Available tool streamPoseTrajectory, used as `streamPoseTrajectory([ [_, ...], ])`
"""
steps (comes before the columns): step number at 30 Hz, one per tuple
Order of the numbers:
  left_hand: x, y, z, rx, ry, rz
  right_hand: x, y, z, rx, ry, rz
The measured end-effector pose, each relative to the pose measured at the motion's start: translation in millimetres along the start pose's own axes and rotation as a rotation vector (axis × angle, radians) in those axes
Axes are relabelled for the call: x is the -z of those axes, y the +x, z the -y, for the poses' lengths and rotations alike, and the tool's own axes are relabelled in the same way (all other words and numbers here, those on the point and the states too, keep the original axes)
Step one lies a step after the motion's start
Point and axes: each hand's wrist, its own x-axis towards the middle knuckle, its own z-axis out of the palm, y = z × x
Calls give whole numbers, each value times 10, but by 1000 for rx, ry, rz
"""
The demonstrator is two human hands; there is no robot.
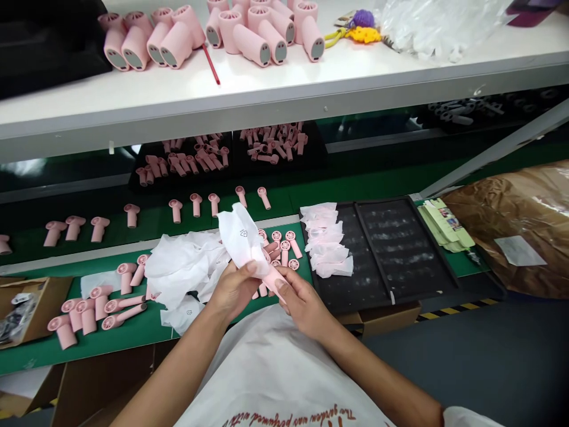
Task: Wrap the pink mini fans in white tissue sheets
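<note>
In front of my body, my right hand [297, 299] grips the handle of a pink handheld fan [274, 281]. My left hand [237, 287] pinches a white plastic bag [240, 236] with a small printed mark, at the fan's head end. The bag's mouth is around or against the head; I cannot tell how far the fan sits inside. A heap of white bags [184, 264] lies on the green bench to the left of my hands. Behind my hands are several loose pink fans [285, 252]. To the right, bagged fans [328, 240] lie in a row on a black tray [400, 255].
More pink fans [89, 311] lie at the bench's left, near a cardboard box [56, 302]. Single fans stand along a green conveyor [284, 213]. A white shelf [311, 89] crosses above, bearing fans. Light green boxes [447, 225] and a brown bag [515, 219] are at right.
</note>
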Motion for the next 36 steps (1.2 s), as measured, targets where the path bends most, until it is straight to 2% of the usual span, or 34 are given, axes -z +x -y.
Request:
streamPoseTrajectory([
  [2,-84,24,-2,13,-129,-74,11,-20,-32,-38,-4,62],
  [5,-141,64,-43,68,-210,-154,46,-46,-81,-173,26,156],
  [7,-127,77,-78,73,-229,-157,65,-50,-83,-246,91,145],
  [9,-95,72,-102,86,-246,-157,74,-35,-36,-260,158,71],
  [14,-86,36,-74,117,-308,-141,26,88,145,-93,127,-233],
  [17,-121,39,-34,100,-363,-122,-27,123,186,-64,57,-282],
  [20,-126,60,-32,68,-382,-113,-43,44,202,-47,-46,-250],
  [26,-107,75,-93,15,-340,-144,23,-147,225,59,-204,-69],
  [31,-182,44,-114,66,-300,-240,55,-92,275,205,-324,-22],
  [36,-227,19,-119,62,-363,-202,81,47,231,196,-324,-10],
])
